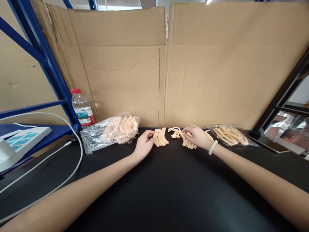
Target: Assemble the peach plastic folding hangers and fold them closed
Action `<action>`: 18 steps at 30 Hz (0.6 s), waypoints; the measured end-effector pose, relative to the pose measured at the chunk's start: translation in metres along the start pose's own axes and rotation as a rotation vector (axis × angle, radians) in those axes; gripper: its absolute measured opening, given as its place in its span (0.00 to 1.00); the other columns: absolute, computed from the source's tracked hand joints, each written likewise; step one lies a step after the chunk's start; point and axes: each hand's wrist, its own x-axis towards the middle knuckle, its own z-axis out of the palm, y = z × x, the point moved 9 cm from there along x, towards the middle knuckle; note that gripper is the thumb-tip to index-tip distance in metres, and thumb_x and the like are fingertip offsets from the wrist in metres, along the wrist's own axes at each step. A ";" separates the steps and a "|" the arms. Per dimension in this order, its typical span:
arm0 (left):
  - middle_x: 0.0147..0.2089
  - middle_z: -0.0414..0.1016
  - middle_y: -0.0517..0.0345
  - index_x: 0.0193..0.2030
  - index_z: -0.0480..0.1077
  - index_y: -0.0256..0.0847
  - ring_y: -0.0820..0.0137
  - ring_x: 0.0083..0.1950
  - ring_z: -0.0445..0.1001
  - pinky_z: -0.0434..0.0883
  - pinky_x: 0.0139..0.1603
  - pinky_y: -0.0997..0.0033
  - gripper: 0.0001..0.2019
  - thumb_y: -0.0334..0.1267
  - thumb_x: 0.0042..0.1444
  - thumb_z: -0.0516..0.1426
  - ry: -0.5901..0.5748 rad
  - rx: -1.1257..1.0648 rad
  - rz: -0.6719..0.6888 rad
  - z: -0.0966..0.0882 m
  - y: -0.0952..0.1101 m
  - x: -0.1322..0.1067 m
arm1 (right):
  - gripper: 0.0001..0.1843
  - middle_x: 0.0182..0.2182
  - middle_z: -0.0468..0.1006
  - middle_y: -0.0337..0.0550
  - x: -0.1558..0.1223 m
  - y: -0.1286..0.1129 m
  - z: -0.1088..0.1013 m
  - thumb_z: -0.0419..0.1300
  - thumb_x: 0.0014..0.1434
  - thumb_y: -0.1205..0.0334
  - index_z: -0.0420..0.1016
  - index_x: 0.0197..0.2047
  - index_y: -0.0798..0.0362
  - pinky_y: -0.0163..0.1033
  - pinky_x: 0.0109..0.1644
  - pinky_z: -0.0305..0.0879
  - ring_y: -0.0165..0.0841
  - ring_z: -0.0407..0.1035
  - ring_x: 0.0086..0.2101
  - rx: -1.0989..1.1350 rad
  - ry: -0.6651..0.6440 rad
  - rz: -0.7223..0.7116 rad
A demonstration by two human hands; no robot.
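Note:
A row of pale, curved wooden pieces [160, 138] lies side by side on the black table. At its left edge rests my left hand [145, 144], thumb and fingers apart, fingertips touching or very close to the outermost piece. A second row of curved wooden pieces [190, 145] lies to the right, partly hidden under my right hand [198, 138]. The fingertips and thumb of that hand close on the upper end of a curved wooden piece [183, 140] at the row's left side. Between the rows, farther back, sit small curled wooden parts [175, 131].
At the left, a clear plastic bag of wooden parts [120, 129] lies before a water bottle [82, 109]. Another bag of wooden strips [230, 135] and a dark phone-like slab [265, 141] are at the right. A white cable [78, 161] loops at left; cardboard [125, 74] walls the back.

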 end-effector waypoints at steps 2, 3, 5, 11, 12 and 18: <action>0.47 0.78 0.50 0.41 0.71 0.39 0.61 0.52 0.76 0.70 0.57 0.57 0.13 0.26 0.51 0.51 0.018 -0.047 -0.052 -0.002 -0.009 0.003 | 0.07 0.33 0.78 0.44 -0.002 0.004 0.001 0.56 0.63 0.67 0.75 0.34 0.52 0.42 0.45 0.65 0.40 0.70 0.39 -0.003 -0.026 0.028; 0.46 0.79 0.51 0.40 0.72 0.40 0.62 0.51 0.76 0.71 0.56 0.58 0.13 0.26 0.50 0.51 0.017 -0.067 -0.068 -0.002 -0.011 0.004 | 0.08 0.32 0.78 0.44 -0.002 0.006 0.002 0.56 0.63 0.68 0.75 0.34 0.53 0.42 0.46 0.65 0.39 0.70 0.39 -0.002 -0.041 0.042; 0.44 0.79 0.53 0.38 0.73 0.41 0.62 0.51 0.76 0.71 0.56 0.59 0.13 0.25 0.48 0.52 0.005 -0.100 -0.087 -0.002 -0.012 0.006 | 0.06 0.33 0.78 0.42 0.000 0.009 0.004 0.57 0.63 0.67 0.75 0.35 0.53 0.43 0.47 0.66 0.38 0.71 0.40 0.001 -0.083 0.069; 0.42 0.79 0.53 0.38 0.74 0.38 0.63 0.50 0.76 0.70 0.56 0.57 0.12 0.21 0.49 0.54 -0.019 -0.144 -0.121 0.000 -0.012 0.007 | 0.11 0.44 0.76 0.45 0.025 0.036 0.016 0.58 0.67 0.57 0.73 0.46 0.55 0.46 0.46 0.72 0.35 0.73 0.41 0.037 -0.205 0.227; 0.42 0.79 0.54 0.38 0.73 0.36 0.63 0.50 0.76 0.70 0.56 0.56 0.12 0.21 0.50 0.55 -0.022 -0.146 -0.123 0.000 -0.012 0.007 | 0.12 0.45 0.76 0.45 0.030 0.041 0.018 0.58 0.67 0.57 0.73 0.48 0.55 0.46 0.46 0.72 0.35 0.73 0.41 0.052 -0.219 0.254; 0.43 0.77 0.54 0.40 0.72 0.35 0.63 0.49 0.75 0.70 0.54 0.53 0.03 0.30 0.59 0.59 -0.047 -0.146 -0.126 0.002 -0.010 0.005 | 0.14 0.48 0.74 0.46 0.047 0.056 0.039 0.58 0.66 0.56 0.72 0.51 0.54 0.47 0.47 0.72 0.37 0.72 0.43 0.151 -0.296 0.374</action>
